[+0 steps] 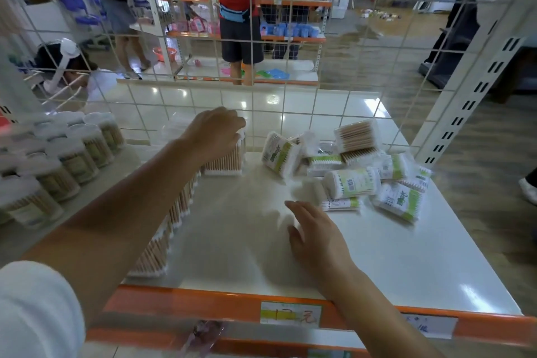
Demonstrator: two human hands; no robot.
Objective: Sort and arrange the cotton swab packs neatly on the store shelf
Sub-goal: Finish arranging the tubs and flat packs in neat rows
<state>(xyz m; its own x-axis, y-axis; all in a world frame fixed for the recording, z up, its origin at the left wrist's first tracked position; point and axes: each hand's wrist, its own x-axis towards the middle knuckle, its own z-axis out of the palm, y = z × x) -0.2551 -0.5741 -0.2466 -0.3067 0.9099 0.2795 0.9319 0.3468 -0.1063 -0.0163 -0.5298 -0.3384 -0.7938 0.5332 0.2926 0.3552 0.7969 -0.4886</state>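
On the white shelf [406,264] a row of clear packs of wooden-stick swabs [174,218] runs from front to back along the left side. My left hand [215,129] grips the top of the rearmost pack [229,160], which stands upright near the wire back. My right hand [316,232] hovers over the bare shelf with fingers relaxed and spread, holding nothing. A loose heap of swab packs [357,166], some green-labelled, some with wooden sticks, lies jumbled at the back right, just beyond my right hand.
Round clear tubs of swabs [72,154] stand in rows on the adjoining shelf at left. A white wire grid [319,73] closes the back. The orange front rail [203,302] carries price labels. People and other shelves show behind the grid.
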